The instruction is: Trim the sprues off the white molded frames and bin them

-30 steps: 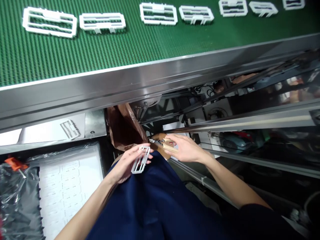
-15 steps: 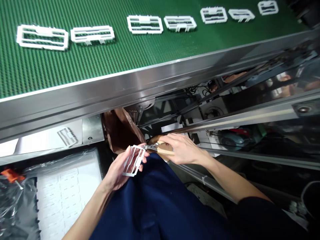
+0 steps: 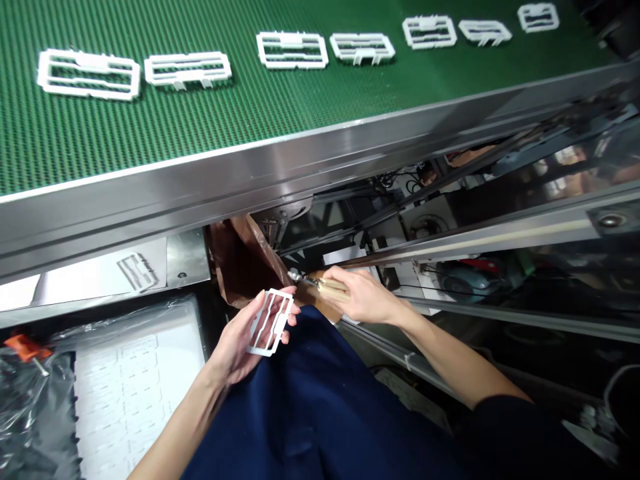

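A white plastic frame [image 3: 273, 326] with thin crossbars is held at its edges by my left hand [image 3: 241, 337], low in the middle of the view. Just right of it, my right hand [image 3: 361, 295] grips pliers [image 3: 333, 288] with pale yellow handles. The handles are squeezed together, and the metal tip sits close above the frame's upper right corner, apart from it. Several similar white frames [image 3: 293, 51] lie in a row on the green ribbed belt [image 3: 200, 127].
A brown bag [image 3: 240, 263] hangs open below the belt's metal edge [image 3: 250, 163]. At lower left are a plastic-lined box with white sheets [image 3: 135, 387] and an orange-handled tool [image 3: 26, 348]. Metal rails [image 3: 480, 243] run along the right.
The pliers have moved off the frame's corner, up a little, and their handles have closed together. My left hand and the frame have stayed nearly in place.
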{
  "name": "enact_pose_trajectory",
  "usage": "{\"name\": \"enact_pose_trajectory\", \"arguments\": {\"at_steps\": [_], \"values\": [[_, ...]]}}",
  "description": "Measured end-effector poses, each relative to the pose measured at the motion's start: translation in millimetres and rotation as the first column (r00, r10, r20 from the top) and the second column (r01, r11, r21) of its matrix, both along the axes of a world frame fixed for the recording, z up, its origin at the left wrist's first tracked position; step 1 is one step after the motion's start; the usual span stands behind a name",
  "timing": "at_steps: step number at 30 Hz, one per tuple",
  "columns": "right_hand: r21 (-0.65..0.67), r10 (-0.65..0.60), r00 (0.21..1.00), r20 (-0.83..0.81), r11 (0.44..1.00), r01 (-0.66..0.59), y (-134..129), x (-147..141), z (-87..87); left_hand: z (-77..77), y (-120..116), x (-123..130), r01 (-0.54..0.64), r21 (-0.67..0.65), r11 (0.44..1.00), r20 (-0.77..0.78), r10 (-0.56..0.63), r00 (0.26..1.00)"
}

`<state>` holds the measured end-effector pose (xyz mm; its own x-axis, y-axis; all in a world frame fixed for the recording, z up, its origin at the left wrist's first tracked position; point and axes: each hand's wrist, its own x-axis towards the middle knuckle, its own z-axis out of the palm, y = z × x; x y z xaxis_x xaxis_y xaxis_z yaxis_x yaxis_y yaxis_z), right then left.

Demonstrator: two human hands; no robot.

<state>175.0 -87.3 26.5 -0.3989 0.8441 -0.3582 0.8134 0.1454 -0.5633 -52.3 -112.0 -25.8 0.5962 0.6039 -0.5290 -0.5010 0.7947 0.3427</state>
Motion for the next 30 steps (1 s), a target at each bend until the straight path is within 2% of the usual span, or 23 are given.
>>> {"name": "enact_pose_trajectory", "arguments": {"at_steps": [2,4,8,17,30], "values": [[0.000,-0.103,0.993,-0.050,0.995,0.103,1,-6,-2.9,2.5,1,2,0.012,-0.024,1.000,0.003,-0.012,1.000],[0.003,-0.120,0.987,-0.109,0.993,0.121,3,-15,-4.7,4.4,1,3,0.034,-0.033,0.999,0.009,-0.033,0.999],[0.014,-0.012,0.981,-0.192,1.000,0.015,11,-30,-5.2,6.2,1,6,0.073,-0.034,0.997,-0.020,-0.074,0.997],[0.005,0.198,0.975,-0.104,0.980,-0.199,21,-37,-2.9,1.9,-1,5,0.129,-0.028,0.991,-0.072,-0.131,0.989],[0.076,0.299,0.954,-0.031,0.952,-0.296,18,-46,-8.5,2.0,-1,6,0.121,-0.020,0.992,-0.100,-0.122,0.987]]}}
